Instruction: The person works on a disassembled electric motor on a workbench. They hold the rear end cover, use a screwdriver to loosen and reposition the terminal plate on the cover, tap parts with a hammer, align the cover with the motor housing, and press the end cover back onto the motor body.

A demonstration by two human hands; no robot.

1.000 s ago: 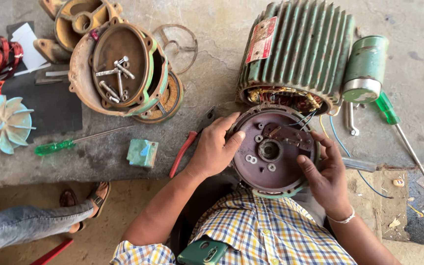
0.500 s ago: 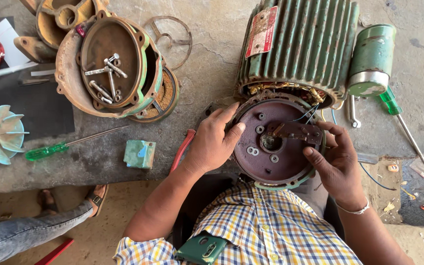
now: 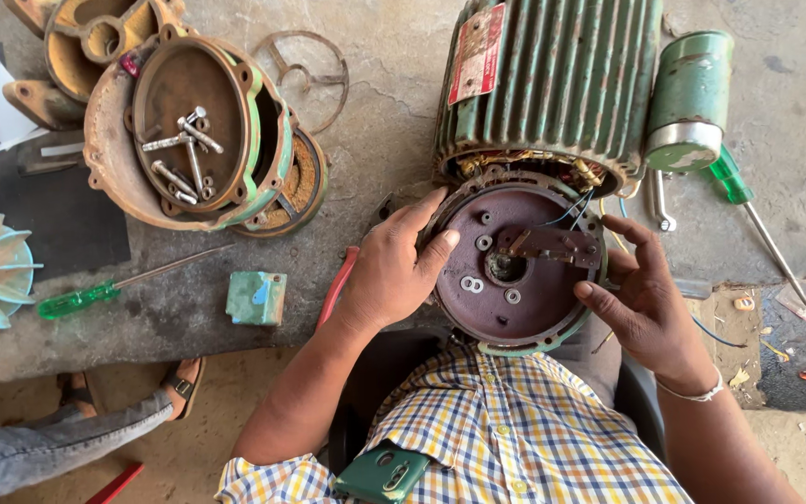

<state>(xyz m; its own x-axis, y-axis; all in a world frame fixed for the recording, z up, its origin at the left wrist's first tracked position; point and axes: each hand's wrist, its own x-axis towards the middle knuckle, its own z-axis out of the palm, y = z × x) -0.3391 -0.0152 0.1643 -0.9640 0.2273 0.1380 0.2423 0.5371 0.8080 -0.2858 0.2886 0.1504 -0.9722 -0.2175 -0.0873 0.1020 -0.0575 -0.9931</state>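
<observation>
Maroon round motor cover (image 3: 515, 271), rim chipped green, sits gripped between the left hand (image 3: 394, 266) and right hand (image 3: 641, 299), fingers spread along its edges.

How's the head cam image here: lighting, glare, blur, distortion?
Head view: even, soft daylight, no hard shadows; sharp on the maroon end cover, left hand and right hand; mild shine on the capacitor's metal band, no blown glare; finned motor housing leans outward, wide-lens stretch toward the edges; no motion blur visible.
</observation>
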